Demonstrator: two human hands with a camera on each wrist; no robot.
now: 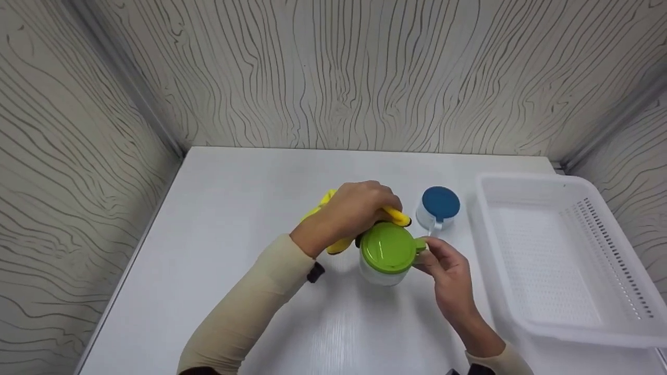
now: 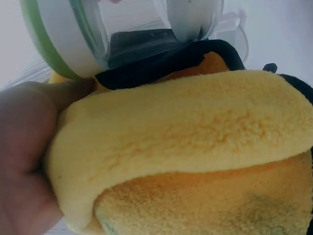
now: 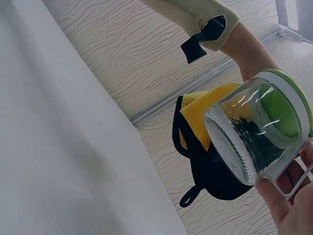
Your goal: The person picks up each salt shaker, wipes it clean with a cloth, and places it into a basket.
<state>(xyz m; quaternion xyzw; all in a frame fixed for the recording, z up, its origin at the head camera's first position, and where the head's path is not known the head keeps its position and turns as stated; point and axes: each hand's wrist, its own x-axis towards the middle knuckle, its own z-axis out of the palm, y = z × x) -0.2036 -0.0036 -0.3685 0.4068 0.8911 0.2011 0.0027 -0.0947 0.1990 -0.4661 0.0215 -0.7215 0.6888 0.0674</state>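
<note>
A clear glass jar (image 3: 234, 134) with a green lid (image 1: 388, 248) is held above the table by its side handle. My right hand (image 1: 449, 276) pinches that handle. My left hand (image 1: 359, 205) grips a yellow cloth (image 2: 186, 117) with black edging and presses it to the far left side of the jar. In the left wrist view the thick folded cloth lies along the glass, with the thumb near the lid's rim. Behind the jar, a smaller container with a blue lid (image 1: 441, 202) stands on the table.
A white perforated plastic basket (image 1: 547, 333) stands at the right of the white table (image 1: 219, 219). Wood-grain patterned panels (image 1: 333, 73) rise behind the table and at both sides.
</note>
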